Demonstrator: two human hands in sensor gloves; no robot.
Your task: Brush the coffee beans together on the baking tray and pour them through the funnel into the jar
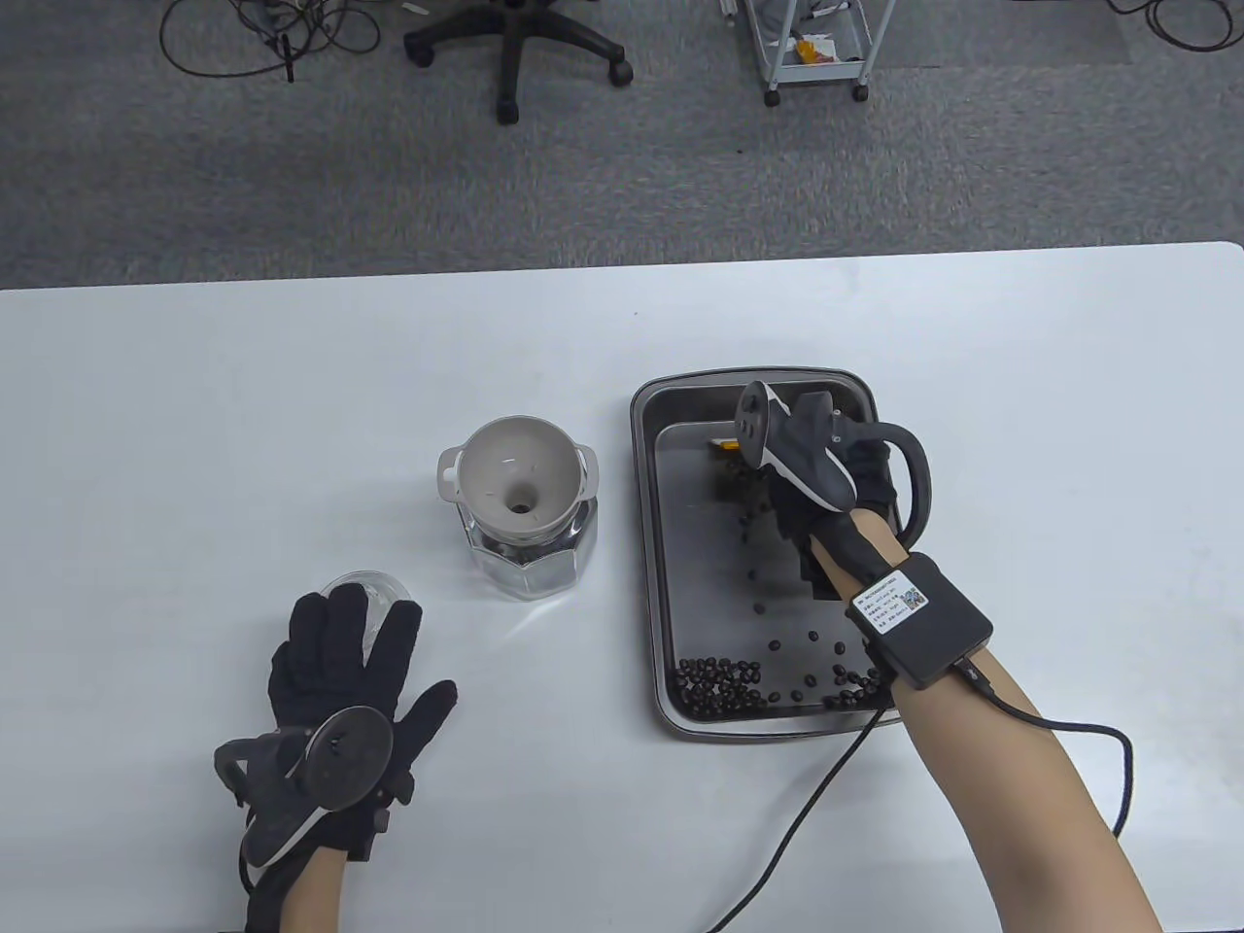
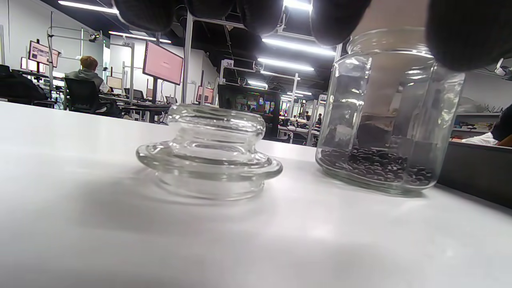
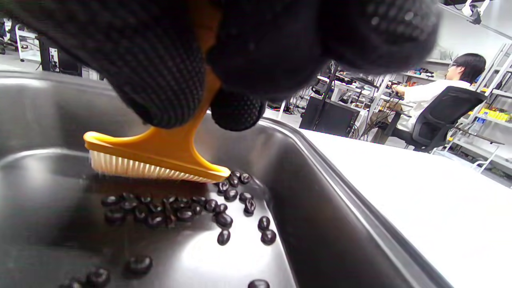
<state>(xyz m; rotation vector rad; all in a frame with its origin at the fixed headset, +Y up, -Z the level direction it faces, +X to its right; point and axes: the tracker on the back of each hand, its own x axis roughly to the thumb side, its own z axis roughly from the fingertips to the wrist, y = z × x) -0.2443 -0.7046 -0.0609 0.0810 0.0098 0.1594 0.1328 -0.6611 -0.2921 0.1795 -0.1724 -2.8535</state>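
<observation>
A steel baking tray (image 1: 645, 544) lies right of centre, with coffee beans (image 1: 721, 683) heaped at its near edge and more scattered further up. My right hand (image 1: 826, 486) is over the tray and grips an orange brush (image 3: 160, 154) whose white bristles touch the tray floor behind a row of beans (image 3: 172, 208). A grey funnel (image 1: 520, 476) sits in the glass jar (image 1: 530, 564), which holds some beans (image 2: 376, 164). My left hand (image 1: 335, 671) rests flat on the table, fingers spread, near the jar's glass lid (image 2: 212, 152).
The white table (image 1: 243, 437) stretches left and behind the tray. A cable (image 1: 807, 826) trails from my right wrist across the table's near edge. An office chair (image 1: 515, 49) and a cart (image 1: 816, 49) stand on the floor beyond.
</observation>
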